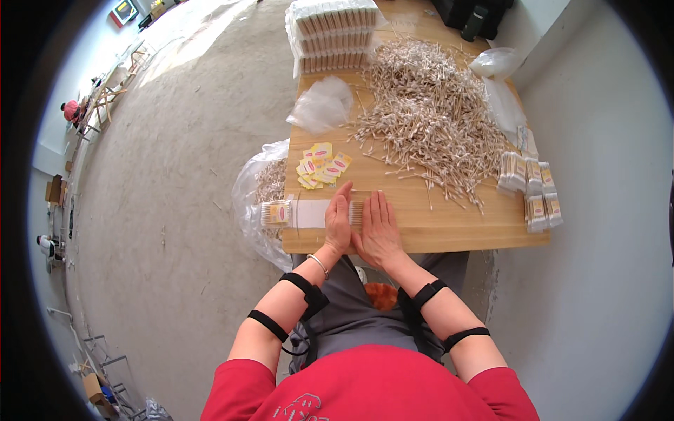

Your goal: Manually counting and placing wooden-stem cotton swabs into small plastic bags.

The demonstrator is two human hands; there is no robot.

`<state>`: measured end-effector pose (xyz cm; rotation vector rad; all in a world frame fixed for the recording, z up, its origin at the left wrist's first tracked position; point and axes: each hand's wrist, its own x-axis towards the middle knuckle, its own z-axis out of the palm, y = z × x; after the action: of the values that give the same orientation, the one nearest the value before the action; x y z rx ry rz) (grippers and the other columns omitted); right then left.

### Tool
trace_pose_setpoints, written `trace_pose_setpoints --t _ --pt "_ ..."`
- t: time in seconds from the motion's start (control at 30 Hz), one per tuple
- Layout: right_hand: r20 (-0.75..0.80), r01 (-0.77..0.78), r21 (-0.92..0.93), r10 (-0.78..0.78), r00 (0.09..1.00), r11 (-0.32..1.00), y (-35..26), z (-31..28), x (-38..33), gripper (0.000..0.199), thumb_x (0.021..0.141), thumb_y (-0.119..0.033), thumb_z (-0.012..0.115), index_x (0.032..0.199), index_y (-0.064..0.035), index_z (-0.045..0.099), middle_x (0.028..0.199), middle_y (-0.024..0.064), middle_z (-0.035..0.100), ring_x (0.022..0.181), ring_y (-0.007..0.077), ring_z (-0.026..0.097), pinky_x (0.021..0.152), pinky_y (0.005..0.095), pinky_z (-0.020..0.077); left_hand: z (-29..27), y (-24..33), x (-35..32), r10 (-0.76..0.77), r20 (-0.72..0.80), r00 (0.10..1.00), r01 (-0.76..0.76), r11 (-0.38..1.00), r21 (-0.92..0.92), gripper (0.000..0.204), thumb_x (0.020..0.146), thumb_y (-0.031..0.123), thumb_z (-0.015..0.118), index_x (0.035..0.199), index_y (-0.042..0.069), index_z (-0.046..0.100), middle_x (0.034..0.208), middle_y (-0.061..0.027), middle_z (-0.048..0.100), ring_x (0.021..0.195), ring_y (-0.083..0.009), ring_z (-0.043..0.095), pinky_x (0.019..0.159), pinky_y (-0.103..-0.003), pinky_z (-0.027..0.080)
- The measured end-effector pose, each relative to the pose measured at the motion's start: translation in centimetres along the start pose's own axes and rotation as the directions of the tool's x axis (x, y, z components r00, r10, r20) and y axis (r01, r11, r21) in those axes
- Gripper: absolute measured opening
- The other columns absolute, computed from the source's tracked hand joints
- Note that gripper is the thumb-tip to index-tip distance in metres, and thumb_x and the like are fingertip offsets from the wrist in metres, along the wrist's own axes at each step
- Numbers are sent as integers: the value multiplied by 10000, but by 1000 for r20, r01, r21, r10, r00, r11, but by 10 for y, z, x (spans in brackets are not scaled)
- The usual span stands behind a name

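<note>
A short row of cotton swabs (pixel 356 212) lies on the table between my two hands, near the front edge. My left hand (pixel 338 223) stands on its side against the row's left, fingers stretched out and together. Flat on the right lies my right hand (pixel 380 228), its straight fingers beside the swabs. A white flat strip (pixel 311 213) runs leftward from under my left hand. At its far end, over the table's left edge, sits a packet of swabs with a yellow label (pixel 279 213). My hands partly cover the row.
Loose swabs form a big pile (pixel 435 105) on the wooden table (pixel 421 235). Yellow labels (pixel 323 165) and clear bags (pixel 321 104) lie left. Filled packets (pixel 537 193) rest at the right edge, stacked packs (pixel 335 38) at the back. A plastic sack (pixel 249 186) hangs left.
</note>
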<state>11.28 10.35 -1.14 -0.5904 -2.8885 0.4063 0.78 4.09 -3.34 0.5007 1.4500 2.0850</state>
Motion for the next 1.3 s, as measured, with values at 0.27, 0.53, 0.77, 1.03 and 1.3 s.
trace_pose_setpoints --t 0.27,0.53,0.77,1.03,1.3 --pt "23 18 -7 -18 1000 1000 -1 -3 1 815 852 -421 502 1397 116 223 1483 301 157 1416 399 87 1152 473 76 -4 1 2 11 37 999 -12 1000 22 498 1020 338 350 1346 -31 422 1375 -154 449 1288 -229 393 1097 -339 274" --pt "44 14 40 -16 999 999 2 -6 0 960 781 -519 572 1409 106 201 1493 289 142 1420 390 81 1155 463 77 -18 28 -25 222 266 938 -343 701 625 370 925 192 507 1254 27 532 1325 -183 451 1237 -343 408 1053 -393 311" --pt "-11 43 -1 -43 999 999 3 -1 -1 957 772 -507 583 1407 102 208 1490 289 154 1416 392 106 1154 467 93 -30 52 -59 43 519 854 -508 289 812 548 817 356 645 1275 80 522 1023 -107 472 973 -291 419 889 -410 300" --pt "-43 54 -48 -56 997 997 3 2 -1 946 753 -497 578 1398 101 229 1483 277 183 1412 386 130 1153 464 111 -26 52 -60 -25 549 835 -537 174 825 644 829 441 601 1344 85 451 1046 -120 476 996 -304 415 936 -430 267" --pt "-78 60 -36 -63 995 998 4 5 -2 943 758 -505 570 1393 105 233 1482 277 185 1408 393 135 1151 467 118 -25 50 -60 -15 550 835 -542 158 826 655 831 456 592 1344 82 433 1063 -130 476 1027 -315 414 967 -439 247"
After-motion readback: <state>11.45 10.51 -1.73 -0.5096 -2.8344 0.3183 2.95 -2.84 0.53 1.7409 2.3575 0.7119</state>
